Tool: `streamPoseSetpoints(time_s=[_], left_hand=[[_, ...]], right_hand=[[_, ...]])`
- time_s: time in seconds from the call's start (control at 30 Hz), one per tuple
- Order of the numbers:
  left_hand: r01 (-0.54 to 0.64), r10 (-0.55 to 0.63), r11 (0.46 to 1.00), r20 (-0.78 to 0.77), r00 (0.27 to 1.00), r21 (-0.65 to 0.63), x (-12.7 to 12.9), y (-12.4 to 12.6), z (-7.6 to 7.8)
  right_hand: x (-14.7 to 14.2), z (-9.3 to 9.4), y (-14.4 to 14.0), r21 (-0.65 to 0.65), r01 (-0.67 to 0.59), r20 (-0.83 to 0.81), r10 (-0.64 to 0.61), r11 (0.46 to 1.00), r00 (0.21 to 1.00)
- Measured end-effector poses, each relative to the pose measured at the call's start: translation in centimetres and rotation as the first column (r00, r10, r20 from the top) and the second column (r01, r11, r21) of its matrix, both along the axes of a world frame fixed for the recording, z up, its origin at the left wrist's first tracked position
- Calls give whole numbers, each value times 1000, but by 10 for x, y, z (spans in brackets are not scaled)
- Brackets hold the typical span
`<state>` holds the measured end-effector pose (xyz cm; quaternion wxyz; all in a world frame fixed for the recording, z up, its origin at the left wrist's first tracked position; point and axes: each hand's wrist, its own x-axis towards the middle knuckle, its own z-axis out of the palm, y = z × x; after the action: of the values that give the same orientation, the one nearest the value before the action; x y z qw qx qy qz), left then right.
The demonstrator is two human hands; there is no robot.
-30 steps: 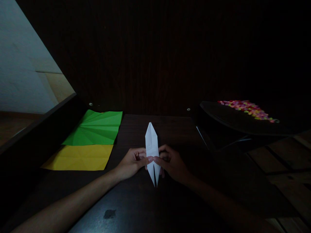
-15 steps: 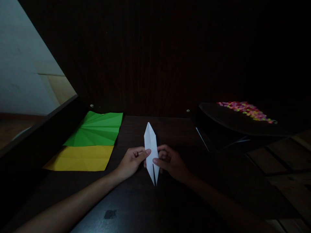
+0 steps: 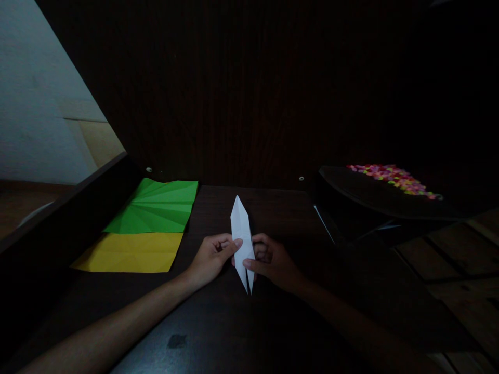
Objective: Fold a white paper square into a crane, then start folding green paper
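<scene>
A long, narrow folded white paper (image 3: 241, 231), pointed at both ends and split at the near tip, is held over a dark wooden desk (image 3: 218, 322). My left hand (image 3: 210, 257) pinches its left edge near the middle with thumb and forefinger. My right hand (image 3: 273, 259) grips its right edge a little lower, thumb on top. The paper's far point rises away from me.
A creased green sheet (image 3: 156, 208) and a yellow sheet (image 3: 128, 253) lie flat at the desk's left. A dark object (image 3: 374, 200) topped with small multicoloured pieces (image 3: 393, 176) sits at the right. A dark wall stands behind; a pale wall shows far left.
The white paper has tilted slightly left and lifted a little. My left thumb has slid up along its edge, and my right fingers shifted lower.
</scene>
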<state>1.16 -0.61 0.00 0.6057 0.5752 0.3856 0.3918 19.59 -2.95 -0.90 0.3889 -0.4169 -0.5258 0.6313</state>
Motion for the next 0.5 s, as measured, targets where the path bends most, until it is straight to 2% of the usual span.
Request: streamPoseSetpoints(time_s=[0.1, 0.23, 0.5], left_hand=[[-45, 45, 999, 20, 999, -6, 0, 0, 2], [-68, 68, 998, 13, 998, -1, 0, 1, 5], [-143, 143, 990, 14, 990, -5, -1, 2, 2]], right_hand=[[0, 1, 1, -3, -19, 18, 19, 1000, 1000], [0, -1, 1, 32, 15, 48, -17, 999, 999], [-1, 0, -2, 1, 6, 38, -6, 1000, 999]])
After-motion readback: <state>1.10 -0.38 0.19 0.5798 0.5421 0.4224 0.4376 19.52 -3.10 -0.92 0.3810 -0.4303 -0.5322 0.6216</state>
